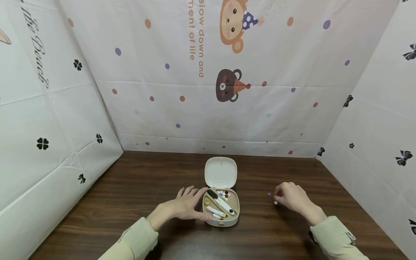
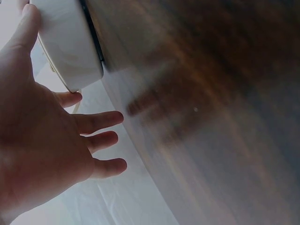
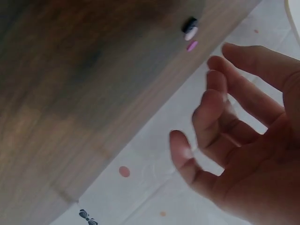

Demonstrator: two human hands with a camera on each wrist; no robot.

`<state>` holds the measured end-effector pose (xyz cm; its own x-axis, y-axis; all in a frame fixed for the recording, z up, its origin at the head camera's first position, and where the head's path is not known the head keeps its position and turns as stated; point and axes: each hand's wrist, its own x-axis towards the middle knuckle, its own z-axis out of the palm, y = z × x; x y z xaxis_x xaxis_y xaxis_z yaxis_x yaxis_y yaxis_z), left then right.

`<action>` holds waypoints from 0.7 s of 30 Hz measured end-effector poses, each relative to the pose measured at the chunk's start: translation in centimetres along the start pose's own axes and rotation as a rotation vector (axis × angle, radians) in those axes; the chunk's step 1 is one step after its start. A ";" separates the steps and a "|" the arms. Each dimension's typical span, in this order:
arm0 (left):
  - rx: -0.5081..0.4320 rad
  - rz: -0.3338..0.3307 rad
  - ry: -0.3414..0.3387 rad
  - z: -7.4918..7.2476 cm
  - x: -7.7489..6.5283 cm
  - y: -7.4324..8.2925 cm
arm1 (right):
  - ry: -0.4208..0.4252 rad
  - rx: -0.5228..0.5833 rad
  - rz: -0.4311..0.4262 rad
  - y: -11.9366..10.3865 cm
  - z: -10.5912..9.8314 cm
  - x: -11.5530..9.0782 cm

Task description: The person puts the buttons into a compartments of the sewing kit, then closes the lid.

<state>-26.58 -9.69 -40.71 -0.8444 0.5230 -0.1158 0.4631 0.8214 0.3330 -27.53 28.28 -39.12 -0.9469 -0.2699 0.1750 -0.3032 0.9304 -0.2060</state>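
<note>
A small sewing-kit-like box (image 1: 211, 221) stands on the table with its white lid (image 1: 221, 172) raised. My left hand (image 1: 186, 206) spans its left side, thumb at the front and index finger at the back corner; the other fingers (image 2: 105, 140) spread straight. Inside lie a white tool with a black end (image 1: 227, 206), small coloured buttons (image 1: 226, 194) and a labelled tube (image 1: 216, 211). Over the table to the right, my right hand (image 1: 290, 196) has loosely bent fingers with a gap between thumb and index. Near its fingertips lie a purple button (image 3: 192, 46), a pale one (image 3: 191, 33) and a dark shape (image 3: 189, 24).
The brown wooden table (image 1: 152, 173) runs back to a patterned cloth wall (image 1: 201, 112). Similar cloth stands along its left (image 1: 71, 151) and right (image 1: 373, 169) sides. The raised lid stands behind the box, hinged at the back.
</note>
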 end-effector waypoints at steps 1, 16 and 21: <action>0.000 0.001 0.001 0.0 0.0 0.0 | -0.022 0.003 0.019 0.1 0.0 -0.1; -0.011 0.007 -0.011 -0.1 -0.2 0.2 | -0.040 -0.001 0.045 0.4 1.2 -0.8; -0.003 0.003 -0.009 -0.1 -0.2 0.1 | -0.030 -0.009 0.032 0.4 1.4 -0.6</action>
<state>-26.37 -9.70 -40.55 -0.8407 0.5274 -0.1230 0.4648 0.8192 0.3360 -27.22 28.49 -40.63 -0.9590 -0.2468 0.1394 -0.2715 0.9410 -0.2020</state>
